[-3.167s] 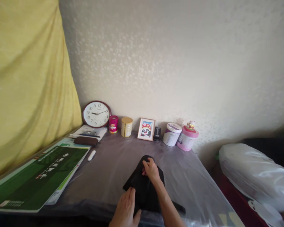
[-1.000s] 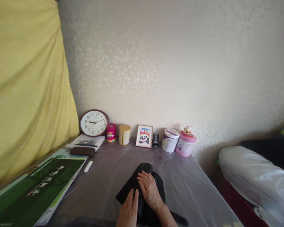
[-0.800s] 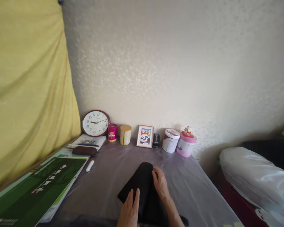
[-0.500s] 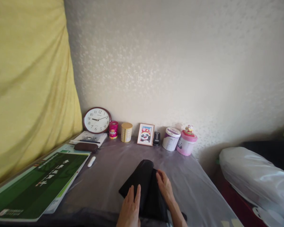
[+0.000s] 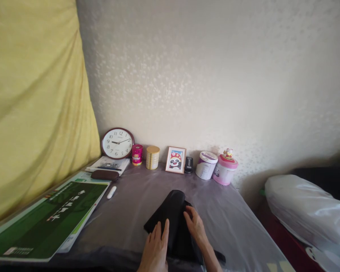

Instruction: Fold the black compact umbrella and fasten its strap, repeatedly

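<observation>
A folded black item (image 5: pixel 174 206), cloth-like with a rounded far end, lies on the table in front of me. Its exact kind does not show. Across its near left part rests my left hand (image 5: pixel 155 245), flat with fingers stretched forward. My right hand (image 5: pixel 197 226) is at its right side, the fingers slightly bent and apart, with the tips on the black material near the far right edge. A dark strap-like end (image 5: pixel 220 257) sticks out to the right, beyond my right wrist.
Along the wall stand a clock (image 5: pixel 117 143), a pink can (image 5: pixel 137 155), a yellow tin (image 5: pixel 152 158), a panda picture frame (image 5: pixel 175 160), a black stapler-like object (image 5: pixel 188 165) and two tubs (image 5: pixel 206 166). Leftward lie a green book (image 5: pixel 51 219), a brown case (image 5: pixel 104 175) and a white stick (image 5: pixel 111 192).
My right hand has shifted slightly inward over the black item, its fingers a bit more bent. The left hand stays flat on it. The view has moved slightly.
</observation>
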`<state>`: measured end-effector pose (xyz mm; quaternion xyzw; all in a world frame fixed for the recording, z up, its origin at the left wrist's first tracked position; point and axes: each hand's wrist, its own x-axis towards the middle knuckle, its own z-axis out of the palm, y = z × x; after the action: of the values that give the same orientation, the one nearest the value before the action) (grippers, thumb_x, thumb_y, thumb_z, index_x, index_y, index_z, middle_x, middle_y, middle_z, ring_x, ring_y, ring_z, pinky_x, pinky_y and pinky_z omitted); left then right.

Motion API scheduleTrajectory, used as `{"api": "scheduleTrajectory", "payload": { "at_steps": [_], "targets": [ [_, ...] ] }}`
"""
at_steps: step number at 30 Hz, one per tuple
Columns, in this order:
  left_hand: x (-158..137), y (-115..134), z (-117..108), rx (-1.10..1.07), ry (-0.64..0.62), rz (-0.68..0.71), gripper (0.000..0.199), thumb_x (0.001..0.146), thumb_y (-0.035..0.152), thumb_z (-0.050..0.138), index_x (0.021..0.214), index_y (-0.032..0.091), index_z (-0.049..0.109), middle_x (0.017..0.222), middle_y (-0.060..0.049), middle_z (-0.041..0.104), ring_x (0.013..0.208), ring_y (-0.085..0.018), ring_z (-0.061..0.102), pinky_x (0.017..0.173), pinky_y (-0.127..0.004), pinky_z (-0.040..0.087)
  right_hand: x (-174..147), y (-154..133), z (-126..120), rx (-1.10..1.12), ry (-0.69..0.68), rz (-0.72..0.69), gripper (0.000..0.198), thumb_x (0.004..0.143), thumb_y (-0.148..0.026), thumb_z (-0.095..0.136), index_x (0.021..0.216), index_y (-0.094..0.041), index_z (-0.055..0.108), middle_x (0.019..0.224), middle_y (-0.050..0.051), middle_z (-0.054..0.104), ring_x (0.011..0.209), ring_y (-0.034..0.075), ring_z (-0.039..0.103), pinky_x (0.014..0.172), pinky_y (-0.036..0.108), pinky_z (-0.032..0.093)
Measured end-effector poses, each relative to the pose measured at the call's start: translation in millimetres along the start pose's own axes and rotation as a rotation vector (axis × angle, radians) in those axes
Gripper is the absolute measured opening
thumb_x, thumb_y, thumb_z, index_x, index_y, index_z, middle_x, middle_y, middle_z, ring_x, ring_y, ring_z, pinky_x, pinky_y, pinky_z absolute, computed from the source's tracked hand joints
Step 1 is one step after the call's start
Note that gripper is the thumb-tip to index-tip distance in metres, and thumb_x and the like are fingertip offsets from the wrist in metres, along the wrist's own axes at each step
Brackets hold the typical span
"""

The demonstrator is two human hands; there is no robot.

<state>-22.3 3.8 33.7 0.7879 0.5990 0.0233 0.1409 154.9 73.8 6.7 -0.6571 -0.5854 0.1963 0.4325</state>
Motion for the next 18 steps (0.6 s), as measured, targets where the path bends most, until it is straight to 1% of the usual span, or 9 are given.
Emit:
{"api": "scheduleTrajectory", "payload": {
  "at_steps": [4,7,11,13,15,17,18],
  "targets": [
    [-3,1,-8,0.045,-0.003,-0.015,0.103,0.052,0.001,0.052,0.140,0.017,0.003,0.144,-0.017,0.030,0.129,-0.027,0.035,0.105,-0.041,0.029,-2,10,-7,-0.012,-0.002,0.008,0.035,0.072,-0.036,0.047,0.096,-0.016,0.065,0.099,0.012,0.069,0.093,0.024,0.065,0.084,0.034,0.050],
    [-4,-2,-10,0.056,0.027,-0.006,0.103,0.053,0.005,0.055,0.141,0.018,0.003,0.141,-0.016,0.037,0.121,-0.029,0.043,0.100,-0.042,0.033,-3,17,-12,-0.006,0.011,0.016,0.037,0.072,-0.038,0.045,0.094,-0.016,0.065,0.097,0.011,0.070,0.091,0.024,0.065,0.082,0.034,0.050],
    [-4,-8,-10,0.067,0.081,0.002,0.101,0.055,0.008,0.055,0.141,0.020,0.004,0.132,-0.012,0.048,0.116,-0.031,0.044,0.097,-0.043,0.035,-5,24,-20,0.006,0.041,0.034,0.037,0.070,-0.040,0.045,0.090,-0.017,0.066,0.094,0.011,0.070,0.088,0.024,0.065,0.081,0.035,0.050],
    [-4,-10,-10,0.063,0.088,-0.012,0.100,0.056,0.008,0.054,0.141,0.022,0.003,0.128,-0.011,0.052,0.114,-0.031,0.046,0.095,-0.044,0.035,-5,26,-24,0.019,0.042,0.042,0.036,0.069,-0.041,0.045,0.089,-0.019,0.066,0.094,0.010,0.070,0.088,0.025,0.065,0.081,0.035,0.049],
    [-4,-9,-10,0.028,0.052,-0.039,0.099,0.059,0.005,0.052,0.141,0.023,0.000,0.131,-0.012,0.048,0.110,-0.029,0.051,0.091,-0.042,0.039,-6,27,-28,0.033,0.029,0.046,0.036,0.070,-0.042,0.045,0.088,-0.019,0.066,0.094,0.010,0.070,0.089,0.025,0.065,0.082,0.036,0.049],
    [-4,-8,-10,-0.045,0.000,-0.066,0.098,0.061,0.002,0.049,0.141,0.023,-0.002,0.138,-0.015,0.039,0.106,-0.026,0.055,0.086,-0.036,0.043,-8,27,-31,0.044,0.013,0.050,0.036,0.070,-0.044,0.045,0.087,-0.020,0.066,0.094,0.009,0.070,0.089,0.025,0.065,0.082,0.036,0.049],
    [-4,-7,-11,-0.094,-0.012,-0.074,0.097,0.062,0.001,0.047,0.141,0.023,-0.003,0.139,-0.016,0.037,0.103,-0.023,0.057,0.083,-0.033,0.044,-8,27,-32,0.049,0.008,0.053,0.036,0.070,-0.044,0.046,0.087,-0.020,0.066,0.093,0.009,0.070,0.088,0.025,0.065,0.082,0.036,0.049]
  ]
}}
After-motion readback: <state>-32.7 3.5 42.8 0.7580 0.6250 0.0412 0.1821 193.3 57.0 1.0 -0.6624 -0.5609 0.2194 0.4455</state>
